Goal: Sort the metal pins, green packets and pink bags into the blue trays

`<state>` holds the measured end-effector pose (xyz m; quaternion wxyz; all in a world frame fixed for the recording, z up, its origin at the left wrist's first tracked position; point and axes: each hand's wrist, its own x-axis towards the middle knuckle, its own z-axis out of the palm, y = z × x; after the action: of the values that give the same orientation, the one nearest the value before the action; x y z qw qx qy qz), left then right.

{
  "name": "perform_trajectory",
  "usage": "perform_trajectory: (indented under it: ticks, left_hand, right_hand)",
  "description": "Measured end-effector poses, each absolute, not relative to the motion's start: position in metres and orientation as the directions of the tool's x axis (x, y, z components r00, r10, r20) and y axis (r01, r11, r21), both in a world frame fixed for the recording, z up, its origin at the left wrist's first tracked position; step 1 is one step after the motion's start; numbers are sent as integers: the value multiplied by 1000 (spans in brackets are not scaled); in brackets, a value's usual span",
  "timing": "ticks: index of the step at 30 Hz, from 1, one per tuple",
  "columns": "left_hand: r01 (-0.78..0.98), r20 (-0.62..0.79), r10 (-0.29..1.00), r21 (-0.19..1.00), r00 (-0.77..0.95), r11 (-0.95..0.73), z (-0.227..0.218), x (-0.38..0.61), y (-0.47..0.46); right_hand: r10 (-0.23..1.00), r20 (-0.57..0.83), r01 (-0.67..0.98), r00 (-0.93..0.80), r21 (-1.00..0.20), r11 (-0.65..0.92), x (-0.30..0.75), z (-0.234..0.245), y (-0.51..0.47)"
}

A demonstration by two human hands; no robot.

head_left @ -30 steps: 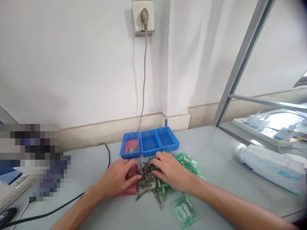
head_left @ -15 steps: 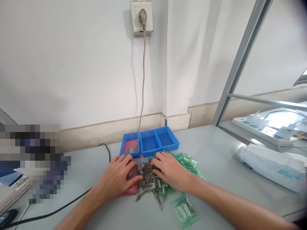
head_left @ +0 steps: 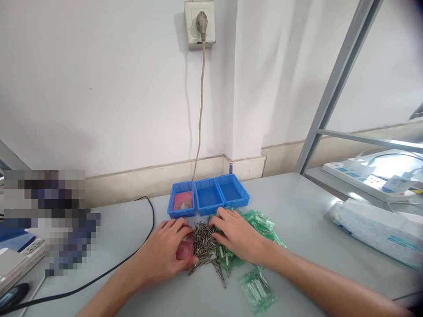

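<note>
My left hand [head_left: 167, 248] curls around a red plastic bag [head_left: 185, 251], its thumb and fingers on either side; part of the bag is hidden under the palm. Against its thumb lies a loose pile of small metal pins [head_left: 204, 242], some brass-coloured at one end. On the pile's right side, my right hand [head_left: 236, 233] rests with bent fingers apart, over green plastic bags [head_left: 261, 222]; its fingertips touch the pins. Closer to me is a separate green bag [head_left: 257, 290] of silvery, rod-like pieces.
Behind the pile stand three blue bins: the left bin [head_left: 169, 207] holds a red bag, beside the middle bin [head_left: 209, 198] and right bin [head_left: 233, 189]. A black cable [head_left: 109, 268] crosses the table at left. A soft white package [head_left: 373, 233] lies right, near a grey metal frame [head_left: 337, 88].
My left thumb has moved down and the hand has drawn in around the red bag, whose lower part no longer shows. My right hand stays at the pile. The view has shifted slightly.
</note>
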<state>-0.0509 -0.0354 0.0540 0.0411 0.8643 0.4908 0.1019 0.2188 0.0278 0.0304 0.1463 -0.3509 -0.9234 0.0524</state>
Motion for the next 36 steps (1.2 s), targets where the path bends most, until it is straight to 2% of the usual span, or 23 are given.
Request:
perform_trajectory:
  ticks: [7, 11, 16, 20, 25, 30, 33, 36]
  left_hand:
    - [802, 379, 789, 168, 484, -573, 43, -57, -20]
    - [775, 563, 685, 118, 463, -621, 41, -61, -20]
    - [696, 692, 543, 80, 477, -714, 39, -62, -28]
    - [652, 709, 515, 103, 482, -751, 35, -58, -33]
    - [655, 694, 558, 165, 454, -738, 34, -48, -39]
    - [791, 595, 769, 344, 233, -506, 29, -41, -37]
    - [782, 560, 818, 448, 131, -432, 27, -38, -32]
    - [736, 539, 834, 516, 118, -438, 27, -37, -30]
  right_hand:
    - [672, 228, 635, -705, -220, 741, 218, 33, 26]
    - [663, 281, 608, -694, -265, 748, 218, 36, 25]
    - [546, 387, 463, -743, -292, 837, 218, 47, 16]
    - [458, 434, 333, -776, -336, 881, 217, 48, 10]
    - [412, 477, 291, -777, -308, 906, 217, 42, 11]
    - [533, 536, 333, -654, -429, 840, 218, 43, 15]
    - [594, 546, 318, -591, -519, 794, 219, 45, 19]
    - [617, 520, 284, -591, -582, 762, 218, 45, 21]
